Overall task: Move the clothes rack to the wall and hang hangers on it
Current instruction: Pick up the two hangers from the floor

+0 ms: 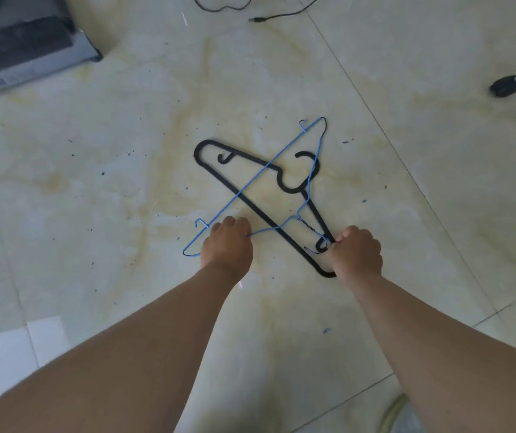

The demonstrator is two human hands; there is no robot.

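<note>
Two hangers lie crossed on the tiled floor. The black plastic hanger [234, 170] runs from upper left to lower right. A thin blue wire hanger [263, 170] lies across it from lower left to upper right. My left hand [228, 243] is closed over the blue hanger's lower left end. My right hand [356, 251] grips the black hanger's lower right end, where the blue hanger's hook also lies. Of the clothes rack, only a white leg with a black foot [504, 85] shows at the right edge.
A grey and black machine base [22, 54] sits at the top left. A black cable with a plug [266, 17] trails across the floor at the top. A shoe [397, 415] shows at the bottom right. Pale marble tiles surround the hangers.
</note>
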